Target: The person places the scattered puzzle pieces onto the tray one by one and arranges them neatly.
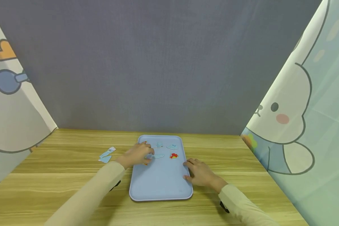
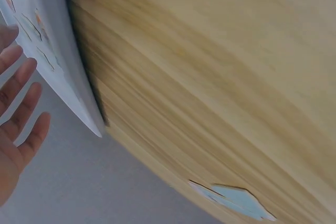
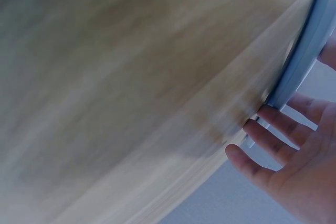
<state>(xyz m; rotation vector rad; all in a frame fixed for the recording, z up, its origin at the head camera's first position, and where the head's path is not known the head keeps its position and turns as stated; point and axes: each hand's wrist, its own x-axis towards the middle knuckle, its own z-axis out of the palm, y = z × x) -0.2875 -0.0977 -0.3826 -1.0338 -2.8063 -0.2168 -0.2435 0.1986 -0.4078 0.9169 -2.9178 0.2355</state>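
Observation:
My left hand (image 1: 139, 154) hovers over the left side of a pale blue tray (image 1: 161, 185), its fingers loosely bent and spread. Between its thumb and index finger lies a flat light-blue cut-out piece (image 1: 158, 156), partly covered by the fingertips. Other thin pieces lie on the tray's far half: a red and yellow one (image 1: 173, 156), a pale blue one (image 1: 173, 146) and a small one (image 1: 159, 145). Against the tray's right rim, my right hand (image 1: 200, 173) rests with fairly straight fingers, the thumb over the edge. Nothing shows in the left palm in its wrist view.
Two light-blue paper pieces, a strip (image 1: 108, 152) and a triangular one (image 1: 105, 159), lie on the wooden table (image 1: 73, 169) left of the tray. A grey partition (image 1: 147, 69) stands behind the table, with printed cartoon panels on both sides.

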